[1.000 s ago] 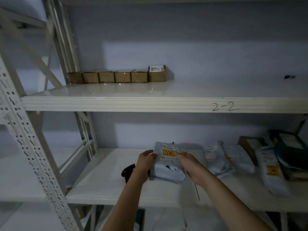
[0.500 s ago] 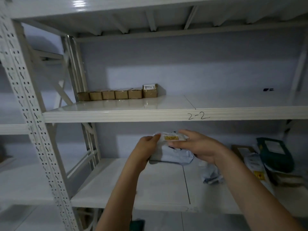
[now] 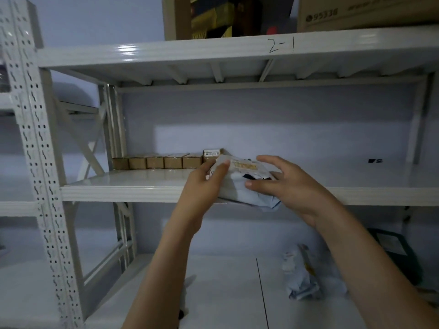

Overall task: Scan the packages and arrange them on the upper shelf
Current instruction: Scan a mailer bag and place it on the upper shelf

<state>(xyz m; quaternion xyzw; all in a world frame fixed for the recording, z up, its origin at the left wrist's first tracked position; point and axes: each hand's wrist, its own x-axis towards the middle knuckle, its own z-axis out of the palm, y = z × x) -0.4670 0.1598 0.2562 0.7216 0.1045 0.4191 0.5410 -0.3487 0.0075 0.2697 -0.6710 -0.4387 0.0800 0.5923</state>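
While both hands grip it, one grey poly package (image 3: 240,184) sits at the front edge of the middle shelf (image 3: 133,186): left hand (image 3: 202,186) wraps its left end, right hand (image 3: 287,186) clamps its right side. Six small cardboard boxes (image 3: 166,161) line the shelf's back-left. One crumpled mailer (image 3: 301,279) lies on the lower shelf (image 3: 225,293). Two cartons (image 3: 363,13) stand on top.

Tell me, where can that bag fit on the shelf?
Bare shelf runs right of the bag, past the right hand, to the far post. Left hand side is crowded at the back: a box row fills it; only the front strip is free.
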